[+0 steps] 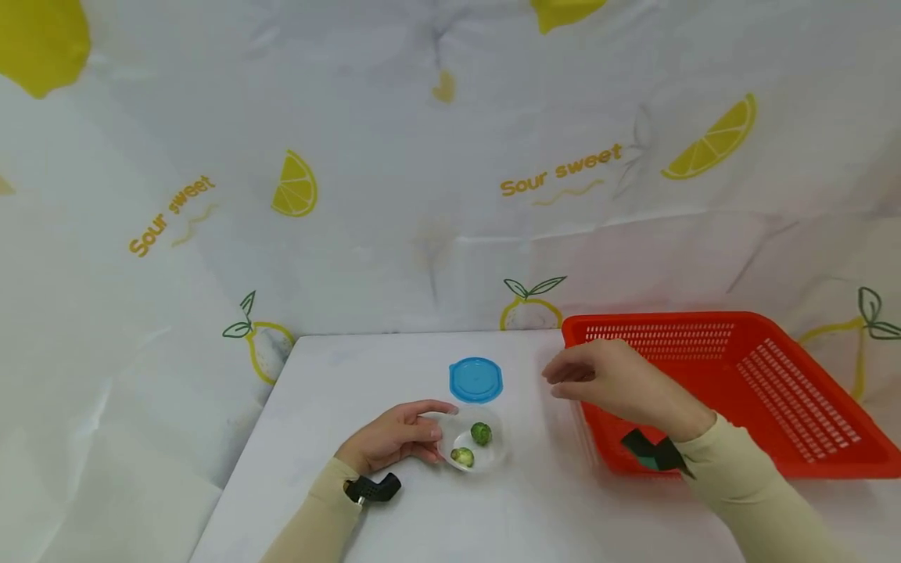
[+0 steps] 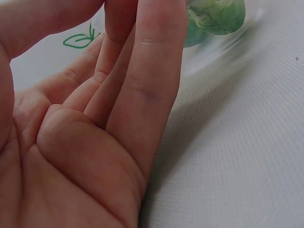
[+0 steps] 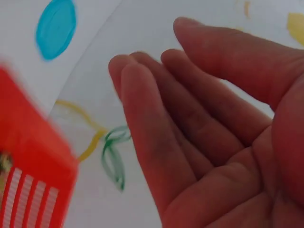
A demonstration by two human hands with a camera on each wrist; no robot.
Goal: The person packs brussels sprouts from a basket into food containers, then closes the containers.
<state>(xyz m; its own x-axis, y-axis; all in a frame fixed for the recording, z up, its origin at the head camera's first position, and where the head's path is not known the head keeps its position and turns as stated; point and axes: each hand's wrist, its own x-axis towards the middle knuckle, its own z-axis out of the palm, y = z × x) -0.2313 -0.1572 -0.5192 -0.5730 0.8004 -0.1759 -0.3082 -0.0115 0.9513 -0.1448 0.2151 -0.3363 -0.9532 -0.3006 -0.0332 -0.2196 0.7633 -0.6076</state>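
Note:
My left hand (image 1: pixel 397 434) grips the left side of a small clear plastic container (image 1: pixel 496 457), its thumb at the rim. Two Brussels sprouts lie inside, one dark green (image 1: pixel 481 434) and one paler (image 1: pixel 462 457). In the left wrist view, fingers cover most of the container, and the sprouts (image 2: pixel 221 16) show past them. Over the left edge of a red plastic basket (image 1: pixel 732 469) hovers my right hand (image 1: pixel 612 383), fingers gently bent and holding nothing. The right wrist view shows this hand's palm (image 3: pixel 218 190) empty.
Behind the container, a blue lid (image 1: pixel 475 380) lies flat on the white table (image 1: pixel 373 367). A white cloth (image 1: pixel 394 195) printed with lemons hangs at the back. A small greenish thing (image 3: pixel 4 162) shows at the basket in the right wrist view.

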